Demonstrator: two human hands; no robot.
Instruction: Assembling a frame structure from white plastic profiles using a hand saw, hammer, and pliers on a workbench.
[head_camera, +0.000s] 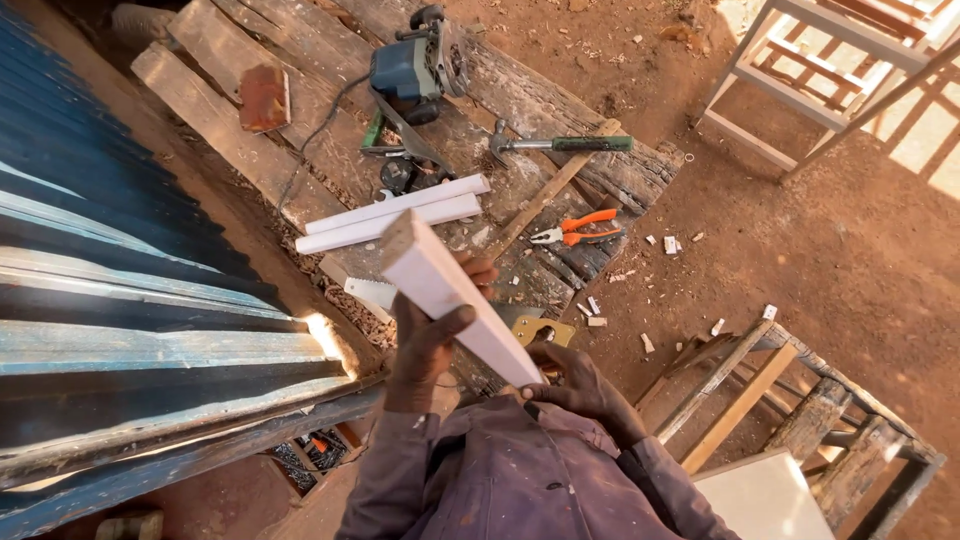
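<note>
— How are the hands posed in the head view?

— The left hand (425, 345) is raised in front of the chest, thumb hooked over the top face of a white wooden batten (455, 300), its grip closed around the middle. The right hand (585, 385) sits lower, grip closed on the near end by the chest.

— Which way does the batten run?

— Its long axis slants from the near end at lower right up to the far end at upper left, that end tilted up above the counter (560, 110).

— What is around it?

— Two white battens (390, 220) lie just beyond its far end, orange pliers (580, 230) and a hammer (560, 145) to the right, an electric planer (415, 65) farther off. Corrugated sheeting (130, 300) crowds the left; bare dirt floor (830, 250) lies open on the right.
</note>
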